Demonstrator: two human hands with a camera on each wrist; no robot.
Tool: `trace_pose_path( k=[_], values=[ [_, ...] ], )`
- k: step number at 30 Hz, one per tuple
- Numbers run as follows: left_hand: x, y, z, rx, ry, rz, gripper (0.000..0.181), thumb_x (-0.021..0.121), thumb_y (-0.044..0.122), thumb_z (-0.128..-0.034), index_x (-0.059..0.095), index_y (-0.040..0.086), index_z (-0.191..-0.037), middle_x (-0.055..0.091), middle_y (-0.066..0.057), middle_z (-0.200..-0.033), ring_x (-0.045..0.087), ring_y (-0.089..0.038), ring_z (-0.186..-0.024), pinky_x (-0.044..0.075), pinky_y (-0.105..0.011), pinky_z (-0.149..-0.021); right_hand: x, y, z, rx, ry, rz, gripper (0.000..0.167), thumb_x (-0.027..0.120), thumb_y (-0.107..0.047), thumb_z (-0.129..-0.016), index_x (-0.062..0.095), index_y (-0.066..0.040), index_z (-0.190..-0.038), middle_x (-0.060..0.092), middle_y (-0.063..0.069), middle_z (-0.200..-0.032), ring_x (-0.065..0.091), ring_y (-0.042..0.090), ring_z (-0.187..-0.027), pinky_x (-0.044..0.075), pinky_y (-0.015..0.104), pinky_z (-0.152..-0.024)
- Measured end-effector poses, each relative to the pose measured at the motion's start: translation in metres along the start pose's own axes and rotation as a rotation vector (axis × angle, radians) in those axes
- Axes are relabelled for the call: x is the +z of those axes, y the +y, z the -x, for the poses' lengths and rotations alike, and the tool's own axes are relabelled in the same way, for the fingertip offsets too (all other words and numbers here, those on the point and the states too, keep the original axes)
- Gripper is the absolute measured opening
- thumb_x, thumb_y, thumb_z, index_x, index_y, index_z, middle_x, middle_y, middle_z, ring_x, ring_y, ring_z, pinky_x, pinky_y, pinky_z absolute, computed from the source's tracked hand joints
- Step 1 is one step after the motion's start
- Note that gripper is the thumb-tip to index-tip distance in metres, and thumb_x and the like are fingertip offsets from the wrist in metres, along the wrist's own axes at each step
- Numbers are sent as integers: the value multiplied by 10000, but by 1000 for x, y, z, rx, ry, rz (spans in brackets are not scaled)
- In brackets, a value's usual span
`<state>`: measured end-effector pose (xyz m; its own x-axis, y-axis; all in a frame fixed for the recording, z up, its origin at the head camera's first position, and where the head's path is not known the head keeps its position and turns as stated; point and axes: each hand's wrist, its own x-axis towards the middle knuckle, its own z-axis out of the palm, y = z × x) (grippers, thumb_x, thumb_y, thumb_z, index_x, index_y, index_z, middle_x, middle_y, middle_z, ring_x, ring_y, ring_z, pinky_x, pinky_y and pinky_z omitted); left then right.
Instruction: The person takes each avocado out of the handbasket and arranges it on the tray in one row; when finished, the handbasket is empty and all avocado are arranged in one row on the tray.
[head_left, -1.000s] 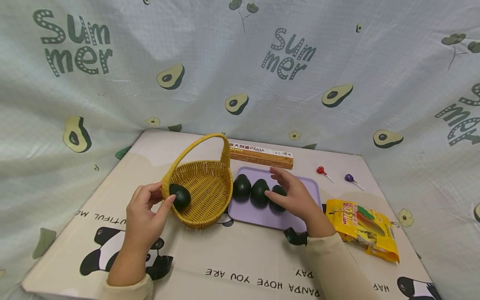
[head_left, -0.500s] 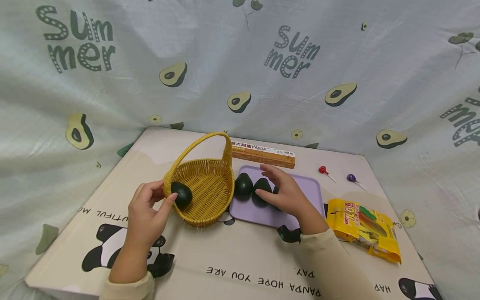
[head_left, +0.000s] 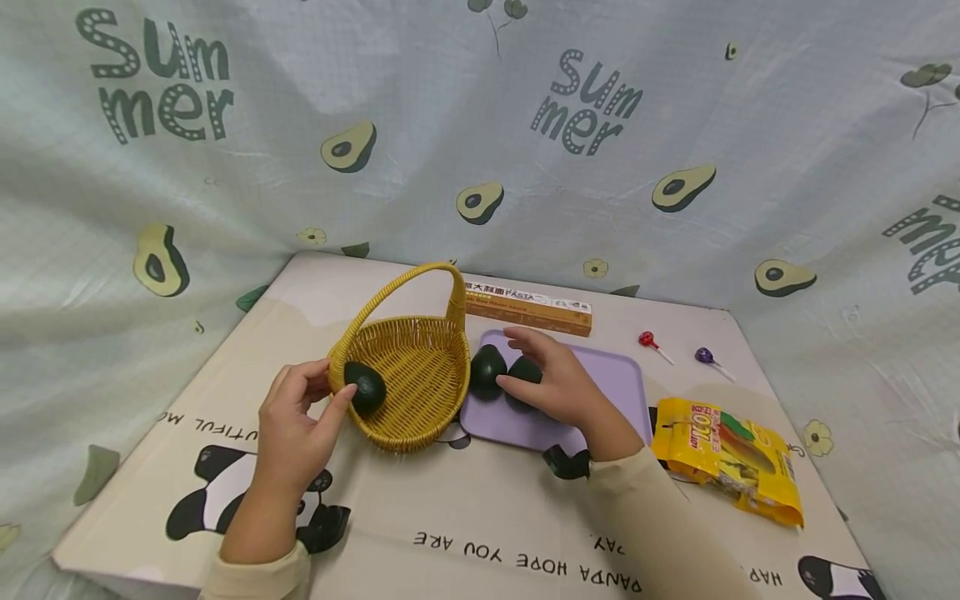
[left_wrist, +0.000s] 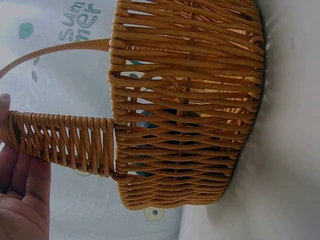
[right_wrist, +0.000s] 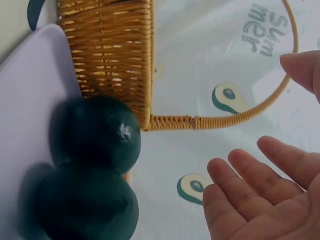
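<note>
My left hand (head_left: 294, 429) pinches the handle of the yellow wicker basket (head_left: 431, 417) near its base, with the thumb on one side and the fingers on the other in the left wrist view. One dark green avocado (head_left: 366, 390) lies inside the basket at its left. On the lilac tray (head_left: 618, 387) to the basket's right, two more avocados show: one (head_left: 487, 372) at the tray's left end and another (head_left: 525, 369) partly behind my fingers. Above them hovers my right hand (head_left: 561, 383), its fingers spread and holding nothing; the right wrist view shows it apart from both avocados.
Behind the tray lies a pasta box (head_left: 528, 311). A red lollipop (head_left: 648, 340) and a purple lollipop (head_left: 705, 357) lie at the back right, with a yellow candy bag (head_left: 727, 454) nearer. A printed cloth (head_left: 420, 100) hangs behind the table.
My right hand has moved left over the tray, from the rightmost avocado towards the left ones, and now hides the rightmost one. My left hand stays on the basket handle.
</note>
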<state>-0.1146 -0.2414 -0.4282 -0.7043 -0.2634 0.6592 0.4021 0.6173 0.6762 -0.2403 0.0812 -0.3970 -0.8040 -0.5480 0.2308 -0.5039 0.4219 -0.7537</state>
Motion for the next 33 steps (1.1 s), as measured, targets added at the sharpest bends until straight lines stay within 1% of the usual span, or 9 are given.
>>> trace_pose_path(
  k=[6, 13, 18, 22, 25, 30, 33],
  values=[
    [0, 1, 0, -8, -4, -4, 399, 804, -52, -836, 634, -51, -1197, 616, -134, -1050, 570, 37, -968, 490, -21, -890, 4, -1, -7, 16, -32, -2, 665, 805, -262, -895, 514, -149, -1482, 550, 52, -1492, 533, 258, -1384, 410, 443, -1200],
    [0, -2, -1, 16, -10, 13, 393, 797, -87, -826, 623, -81, -1179, 604, -162, -1046, 567, 64, -984, 504, -36, -889, 7, 0, -16, 8, -72, 32, 681, 790, -300, -905, 499, -171, -1507, 533, 67, -1519, 521, 287, -1391, 414, 457, -1198],
    [0, -1, 0, 10, -5, 10, 404, 798, -82, -827, 625, -71, -1192, 606, -152, -1051, 567, 52, -977, 498, -30, -893, 11, -3, -27, -20, -108, 69, 690, 784, -321, -908, 497, -134, -1507, 536, 42, -1514, 536, 238, -1369, 420, 426, -1196],
    [0, 0, 1, -5, -5, 9, 413, 799, -77, -828, 625, -65, -1203, 609, -146, -1053, 570, 38, -972, 495, -28, -894, 16, -8, -36, -40, -123, 89, 686, 790, -319, -902, 514, -91, -1487, 556, 65, -1491, 555, 238, -1345, 439, 433, -1181],
    [-1, 1, 1, -3, -5, 1, 424, 805, -76, -823, 623, -67, -1206, 608, -147, -1047, 568, 45, -971, 493, -26, -898, 19, -12, -42, -46, -144, 90, 681, 795, -316, -898, 523, -91, -1480, 559, 86, -1489, 556, 257, -1343, 452, 460, -1168],
    [-1, 0, 1, 2, -5, -5, 432, 808, -79, -818, 621, -71, -1207, 608, -150, -1044, 567, 50, -971, 491, -24, -899, 25, -17, -49, -30, -177, 92, 674, 787, -346, -903, 529, -122, -1484, 557, 46, -1496, 542, 258, -1362, 461, 475, -1155],
    [-1, 0, 1, -4, -7, -1, 432, 806, -79, -819, 620, -72, -1209, 606, -149, -1045, 569, 44, -968, 492, -24, -898, 28, -18, -52, -27, -192, 88, 682, 778, -361, -907, 524, -105, -1486, 564, 54, -1490, 530, 253, -1373, 459, 475, -1157]
  ],
)
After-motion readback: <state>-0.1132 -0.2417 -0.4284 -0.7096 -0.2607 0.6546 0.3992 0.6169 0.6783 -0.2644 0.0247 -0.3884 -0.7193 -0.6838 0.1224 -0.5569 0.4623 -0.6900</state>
